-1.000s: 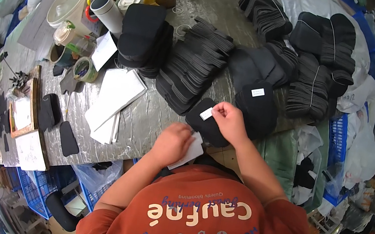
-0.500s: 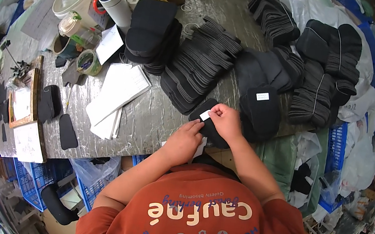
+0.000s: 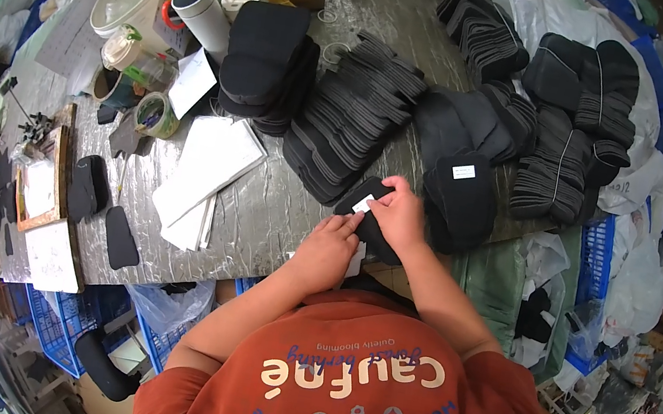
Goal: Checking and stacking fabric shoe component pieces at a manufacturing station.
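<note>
At centre frame both hands, left hand (image 3: 327,251) and right hand (image 3: 397,215), pinch a black insole (image 3: 361,199) with fingers, steadying its small white label (image 3: 362,204) above the counter (image 3: 260,212).

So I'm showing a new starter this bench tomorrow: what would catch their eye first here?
Probably the two hands at the near edge: the right hand and left hand meet on a black insole piece with a small white label. Next, the fanned row of black insoles across the grey table, and the white paper sheets to its left.
</note>
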Demonstrator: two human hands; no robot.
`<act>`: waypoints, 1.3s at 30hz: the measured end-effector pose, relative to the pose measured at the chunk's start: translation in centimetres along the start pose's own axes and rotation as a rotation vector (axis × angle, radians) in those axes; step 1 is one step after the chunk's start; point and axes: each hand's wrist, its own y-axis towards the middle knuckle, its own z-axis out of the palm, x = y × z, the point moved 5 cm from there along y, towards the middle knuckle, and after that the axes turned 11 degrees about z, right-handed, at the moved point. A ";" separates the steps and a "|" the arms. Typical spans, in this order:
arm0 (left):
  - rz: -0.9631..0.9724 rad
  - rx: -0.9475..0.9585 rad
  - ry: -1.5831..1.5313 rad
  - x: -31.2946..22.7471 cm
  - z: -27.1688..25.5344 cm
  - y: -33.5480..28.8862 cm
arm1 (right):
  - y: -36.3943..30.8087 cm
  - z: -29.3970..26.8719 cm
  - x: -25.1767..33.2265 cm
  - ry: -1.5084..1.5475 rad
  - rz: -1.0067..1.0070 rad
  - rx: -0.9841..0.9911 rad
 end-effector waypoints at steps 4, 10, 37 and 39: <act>0.008 0.032 0.041 0.0 0.2 0.1 | 0.3 0.0 0.4 -0.074 0.047 -0.010; 0.001 0.036 0.043 0.0 0.1 0.0 | 0.3 -0.3 0.7 -0.208 -0.186 -0.214; -0.365 -0.447 -0.460 2.1 -1.5 -0.8 | -4.3 -1.6 1.7 0.195 -0.254 0.366; -0.448 -0.400 -0.358 2.6 -1.3 -1.3 | -4.5 -1.8 2.7 0.199 -0.390 0.310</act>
